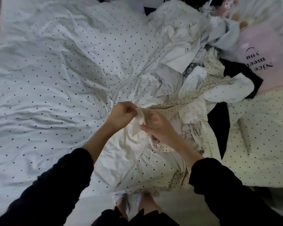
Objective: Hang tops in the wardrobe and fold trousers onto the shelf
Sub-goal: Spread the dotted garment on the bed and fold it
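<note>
The left hand (123,113) is curled into a loose fist, thumb and forefinger pinching the near edge of a cream garment with small dark dots (183,101), which lies bunched on the bed in front of the person. The right hand (160,128) reaches in from the right with its thumb pointing left and its fingers bent into the same cloth, gripping a fold just beside the left hand; part of the fabric drapes over its fingers, so their exact lie cannot be told. Both forearms come out of dark sleeves (219,185) pushed up past the wrists. The garment trails away to the upper right into a heap of other clothes (186,46), white and pale pieces tangled together, with a black piece (219,121) showing beneath. A white dotted duvet (55,79) covers the bed to the left, rumpled. At the far right lies a pink cushion printed with black lettering (258,51), and near it a cream dotted pillow (260,136).
</note>
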